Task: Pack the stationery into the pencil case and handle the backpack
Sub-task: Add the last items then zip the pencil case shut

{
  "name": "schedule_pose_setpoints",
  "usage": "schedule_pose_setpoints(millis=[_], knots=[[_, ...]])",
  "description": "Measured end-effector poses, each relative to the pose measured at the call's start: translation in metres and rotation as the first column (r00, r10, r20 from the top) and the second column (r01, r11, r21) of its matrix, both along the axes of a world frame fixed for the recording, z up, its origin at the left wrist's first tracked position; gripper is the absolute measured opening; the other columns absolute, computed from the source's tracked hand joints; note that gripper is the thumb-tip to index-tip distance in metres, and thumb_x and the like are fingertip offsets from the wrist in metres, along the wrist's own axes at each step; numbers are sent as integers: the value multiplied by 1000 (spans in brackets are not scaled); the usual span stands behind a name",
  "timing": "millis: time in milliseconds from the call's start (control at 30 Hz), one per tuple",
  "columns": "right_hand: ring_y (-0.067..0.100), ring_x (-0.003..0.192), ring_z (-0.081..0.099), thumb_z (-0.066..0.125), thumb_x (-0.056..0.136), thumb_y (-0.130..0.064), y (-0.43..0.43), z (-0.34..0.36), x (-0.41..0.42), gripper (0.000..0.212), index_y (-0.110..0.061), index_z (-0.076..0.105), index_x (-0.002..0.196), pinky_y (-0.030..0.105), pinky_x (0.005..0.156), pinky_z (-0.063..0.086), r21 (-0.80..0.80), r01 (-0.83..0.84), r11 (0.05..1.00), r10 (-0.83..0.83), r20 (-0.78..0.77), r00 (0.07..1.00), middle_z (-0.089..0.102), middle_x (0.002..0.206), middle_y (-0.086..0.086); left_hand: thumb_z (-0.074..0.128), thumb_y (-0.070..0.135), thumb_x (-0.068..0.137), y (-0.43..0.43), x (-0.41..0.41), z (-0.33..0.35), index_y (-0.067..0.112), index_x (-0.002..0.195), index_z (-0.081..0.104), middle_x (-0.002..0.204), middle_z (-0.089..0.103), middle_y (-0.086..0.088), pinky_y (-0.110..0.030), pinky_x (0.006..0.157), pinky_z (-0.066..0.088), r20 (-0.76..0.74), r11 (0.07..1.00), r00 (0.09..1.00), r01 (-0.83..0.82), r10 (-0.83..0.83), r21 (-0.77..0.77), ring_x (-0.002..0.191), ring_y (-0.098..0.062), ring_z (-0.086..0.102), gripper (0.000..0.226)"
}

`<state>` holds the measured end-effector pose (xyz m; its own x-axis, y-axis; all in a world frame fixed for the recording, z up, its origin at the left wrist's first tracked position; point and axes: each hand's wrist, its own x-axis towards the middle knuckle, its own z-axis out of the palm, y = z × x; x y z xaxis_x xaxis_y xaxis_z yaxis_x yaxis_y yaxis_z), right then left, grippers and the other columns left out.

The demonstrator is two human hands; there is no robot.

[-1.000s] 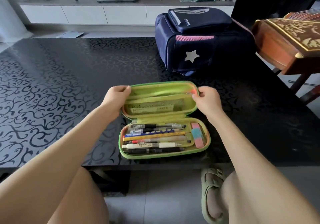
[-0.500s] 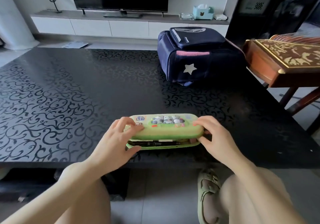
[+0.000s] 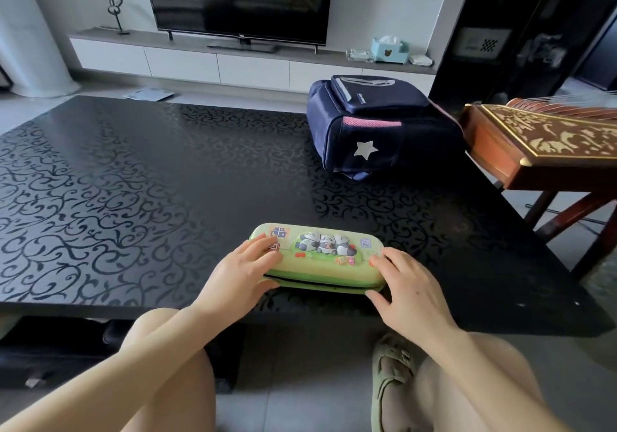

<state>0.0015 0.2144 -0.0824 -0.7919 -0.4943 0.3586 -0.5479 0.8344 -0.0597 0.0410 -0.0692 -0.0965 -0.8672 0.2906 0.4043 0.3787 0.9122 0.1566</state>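
A green pencil case [image 3: 322, 263] with panda figures on its lid lies near the front edge of the black table [image 3: 133, 181]. The lid is folded down, and a dark gap shows along the front seam. The stationery inside is hidden. My left hand [image 3: 240, 274] holds the case's left end, fingers on the lid and thumb at the front seam. At the right end, my right hand [image 3: 410, 284] holds it the same way. A navy backpack [image 3: 384, 131] with a white star lies closed at the table's back right, well beyond both hands.
A carved wooden string instrument [image 3: 541, 138] on a stand juts in beside the table's right edge, close to the backpack. Behind the table is a low white cabinet [image 3: 217, 64] with a TV. My knees and a green sandal [image 3: 390, 378] are below the front edge.
The open case full of pens has been folded shut. Both hands brought the lid down towards me and now hold it closed. The view has tilted up.
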Motion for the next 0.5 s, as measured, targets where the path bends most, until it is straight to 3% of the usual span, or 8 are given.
schedule_pose_setpoints(millis=[133, 233, 333, 400, 500], knots=[[25, 98, 65, 88, 54, -25, -6, 1, -4, 46, -5, 64, 88, 30, 71, 55, 87, -21, 996, 21, 6, 1000, 65, 102, 7, 83, 18, 65, 1, 1, -5, 17, 98, 52, 117, 64, -10, -42, 75, 58, -45, 1000, 999, -26, 26, 2, 106, -33, 62, 45], [29, 102, 64, 83, 60, -40, -5, 2, 2, 60, 2, 66, 99, 36, 86, 54, 249, -25, 968, 23, 10, 1000, 66, 107, 15, 80, 14, 68, 3, 4, -10, 12, 94, 58, 116, 64, -12, -43, 75, 58, -97, 999, 995, -33, 33, 1, 107, -35, 61, 34], [31, 95, 62, 66, 68, -61, -17, 15, -1, 68, 2, 69, 94, 48, 98, 45, 344, 1, 939, 21, -61, 998, 67, 96, 15, 81, 14, 67, 4, 5, -12, 11, 93, 62, 114, 65, -12, -43, 73, 58, -138, 999, 989, -49, 48, -2, 105, -35, 62, 32], [36, 111, 56, 58, 71, -68, -41, 24, -6, 75, -3, 65, 110, 54, 104, 37, 304, -33, 952, 59, -76, 995, 63, 114, 17, 82, 14, 66, 5, 5, -12, 11, 92, 62, 113, 65, -12, -42, 70, 59, -142, 998, 988, -55, 56, 12, 102, -34, 63, 33], [45, 134, 28, 42, 77, -73, -78, 15, -8, 90, -17, 26, 146, 60, 109, 22, 340, -95, 936, 89, 33, 995, 29, 149, 22, 83, 14, 64, 6, 7, -10, 11, 91, 61, 111, 65, -11, -41, 67, 59, -120, 999, 992, -25, 29, 29, 101, -33, 64, 35]])
